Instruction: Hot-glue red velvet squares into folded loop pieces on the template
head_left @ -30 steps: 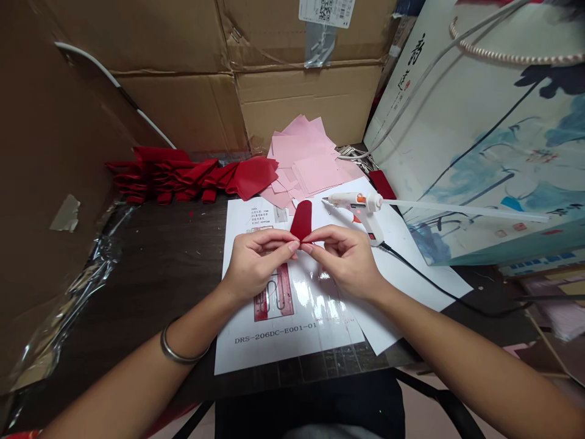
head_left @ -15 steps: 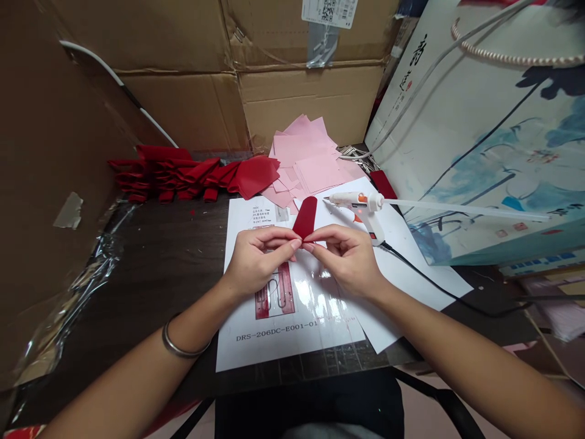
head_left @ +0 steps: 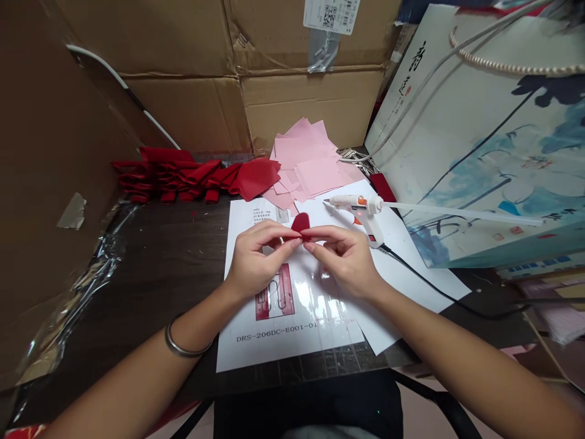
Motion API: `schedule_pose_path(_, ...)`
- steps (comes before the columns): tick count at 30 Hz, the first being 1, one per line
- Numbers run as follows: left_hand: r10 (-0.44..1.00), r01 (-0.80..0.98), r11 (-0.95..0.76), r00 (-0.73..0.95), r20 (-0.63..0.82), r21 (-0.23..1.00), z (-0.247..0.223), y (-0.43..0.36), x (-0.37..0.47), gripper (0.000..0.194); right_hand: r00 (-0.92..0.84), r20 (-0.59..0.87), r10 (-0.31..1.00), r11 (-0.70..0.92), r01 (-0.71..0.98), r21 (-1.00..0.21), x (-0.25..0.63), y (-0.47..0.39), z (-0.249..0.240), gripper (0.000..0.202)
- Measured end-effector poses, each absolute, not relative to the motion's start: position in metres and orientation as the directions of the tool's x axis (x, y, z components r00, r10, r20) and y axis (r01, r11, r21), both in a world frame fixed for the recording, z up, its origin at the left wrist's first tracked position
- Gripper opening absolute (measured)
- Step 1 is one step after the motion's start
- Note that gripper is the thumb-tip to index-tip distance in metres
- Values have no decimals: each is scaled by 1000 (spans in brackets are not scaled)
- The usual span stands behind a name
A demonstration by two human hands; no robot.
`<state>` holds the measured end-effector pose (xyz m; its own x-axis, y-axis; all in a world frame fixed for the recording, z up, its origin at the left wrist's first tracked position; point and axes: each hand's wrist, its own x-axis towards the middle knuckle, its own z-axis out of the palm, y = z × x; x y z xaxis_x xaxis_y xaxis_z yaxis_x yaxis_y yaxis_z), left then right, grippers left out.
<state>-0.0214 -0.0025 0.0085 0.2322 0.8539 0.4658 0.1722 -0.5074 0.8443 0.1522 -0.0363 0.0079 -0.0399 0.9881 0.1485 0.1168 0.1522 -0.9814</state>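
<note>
Pinched closed, the left hand (head_left: 253, 256) and right hand (head_left: 348, 258) hold 1 red fabric piece (head_left: 300, 223) near the white glue gun (head_left: 368, 212).

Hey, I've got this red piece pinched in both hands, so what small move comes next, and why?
I'd probably squeeze its near end a little firmer: your left hand and right hand pinch the red piece there, close together, while its rounded far end sticks out beyond them. The glue gun lies unheld.
</note>
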Motion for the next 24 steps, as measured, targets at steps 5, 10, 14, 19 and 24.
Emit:
schedule_pose_path(5, 865, 101, -463, 268, 424, 881, 6, -4, -19, 8, -17, 202, 979, 202, 129, -971, 150, -36, 4, 14)
schedule_pose_path(10, 923, 118, -270, 316, 221, 956, 8, -11, -13, 19, 12, 113, 994, 113, -45, -993, 149, -32, -4, 22)
schedule_pose_path(14, 956, 251, -287, 131, 261, 924, 24, 25, -30, 22, -1, 46, 999, 45, -118, -992, 146, -26, -8, 30)
schedule_pose_path(19, 927, 709, -172, -118, 355, 684, 57, 116, -86, 28, -73, 12, 997, 4, -102, -995, 147, -23, -5, 27)
schedule_pose_path(24, 938, 883, -103, -66, 339, 458, 82, 164, -125, 50, -84, -30, 996, -37, -84, -996, 149, -23, -3, 27)
